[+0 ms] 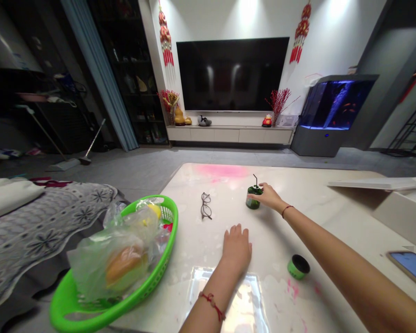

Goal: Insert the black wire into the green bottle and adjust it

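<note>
**Right grip on the green bottle**

Head view: the upright bottle, its black straw pointing to 12 o'clock, stands on the bench at the right grip's 9 o'clock. Fingers lie against it, closure impossible to tell. The left grip, flat and open, is farther off, with the bottle at its 1 o'clock.

This is a living room in a home: a large television hangs on the white wall above a low cabinet, with red knot decorations beside it, a lit fish tank nearby, and a broom resting by a dark glass cabinet
</note>
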